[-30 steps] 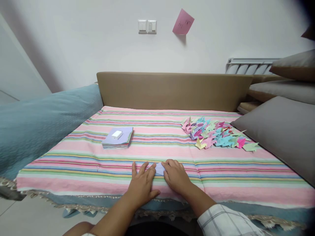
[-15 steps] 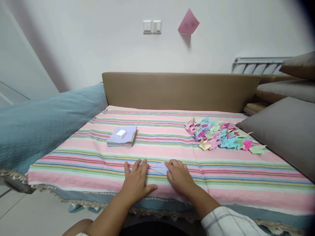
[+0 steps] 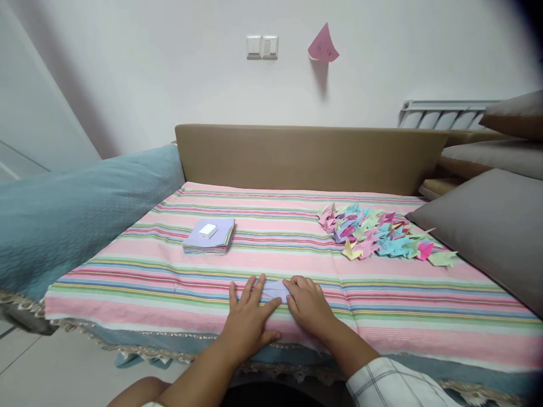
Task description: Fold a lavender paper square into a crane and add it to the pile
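As the paper (image 3: pixel 275 289) is pinned to the cloth (image 3: pixel 403 305), left hand (image 3: pixel 250 319) fingers splayed, right hand (image 3: pixel 310 308) fingers curled on its edge, it is judged flimsy, best pinched at corners.

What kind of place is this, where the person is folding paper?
Probably a room at home: a sofa with a striped cover, grey cushions, and light switches on the wall.
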`<control>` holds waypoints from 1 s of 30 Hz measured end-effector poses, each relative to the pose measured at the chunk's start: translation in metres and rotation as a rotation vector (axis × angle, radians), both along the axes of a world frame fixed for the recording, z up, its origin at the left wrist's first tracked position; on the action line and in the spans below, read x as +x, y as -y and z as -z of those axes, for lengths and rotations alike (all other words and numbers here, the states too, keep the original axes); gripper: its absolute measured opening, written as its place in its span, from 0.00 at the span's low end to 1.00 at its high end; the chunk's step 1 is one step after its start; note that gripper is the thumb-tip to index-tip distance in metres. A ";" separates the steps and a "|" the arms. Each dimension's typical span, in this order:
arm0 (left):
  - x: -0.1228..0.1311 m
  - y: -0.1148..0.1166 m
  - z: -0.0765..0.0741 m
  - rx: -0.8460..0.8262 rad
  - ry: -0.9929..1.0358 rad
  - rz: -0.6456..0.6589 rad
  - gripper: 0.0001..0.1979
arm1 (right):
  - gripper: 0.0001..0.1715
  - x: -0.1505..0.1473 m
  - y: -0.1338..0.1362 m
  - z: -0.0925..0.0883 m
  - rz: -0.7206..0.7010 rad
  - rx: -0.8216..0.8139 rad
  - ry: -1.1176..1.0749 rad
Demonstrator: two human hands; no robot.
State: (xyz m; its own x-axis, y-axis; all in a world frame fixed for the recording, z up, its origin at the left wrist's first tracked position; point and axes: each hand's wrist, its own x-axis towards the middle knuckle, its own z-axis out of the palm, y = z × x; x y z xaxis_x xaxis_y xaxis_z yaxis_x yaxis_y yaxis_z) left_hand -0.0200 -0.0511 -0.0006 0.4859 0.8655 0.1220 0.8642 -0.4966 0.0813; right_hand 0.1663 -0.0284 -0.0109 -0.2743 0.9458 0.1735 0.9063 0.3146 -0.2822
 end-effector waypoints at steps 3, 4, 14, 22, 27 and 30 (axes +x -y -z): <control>-0.007 0.000 0.001 0.024 0.017 -0.039 0.33 | 0.23 0.000 0.000 0.001 0.001 0.004 0.001; -0.009 -0.001 0.001 0.031 0.021 -0.052 0.32 | 0.23 0.000 0.000 0.001 0.001 0.004 0.003; -0.026 -0.008 -0.006 0.090 0.016 -0.187 0.22 | 0.24 0.001 -0.001 0.002 -0.001 -0.003 -0.009; -0.001 -0.005 -0.009 0.116 0.145 0.150 0.15 | 0.23 0.001 -0.001 0.003 0.001 0.016 -0.037; 0.012 -0.006 0.004 0.037 0.126 0.202 0.21 | 0.21 0.000 0.000 0.002 0.005 0.031 -0.068; 0.011 -0.008 0.005 0.027 0.136 0.195 0.21 | 0.19 0.001 -0.001 0.001 0.025 0.025 -0.100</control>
State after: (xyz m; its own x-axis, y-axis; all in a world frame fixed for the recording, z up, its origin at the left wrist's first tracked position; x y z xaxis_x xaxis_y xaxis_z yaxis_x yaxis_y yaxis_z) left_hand -0.0085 -0.0431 -0.0056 0.6214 0.7521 0.2196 0.7333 -0.6570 0.1751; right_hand 0.1670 -0.0269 -0.0124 -0.2310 0.9472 0.2222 0.8816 0.3004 -0.3640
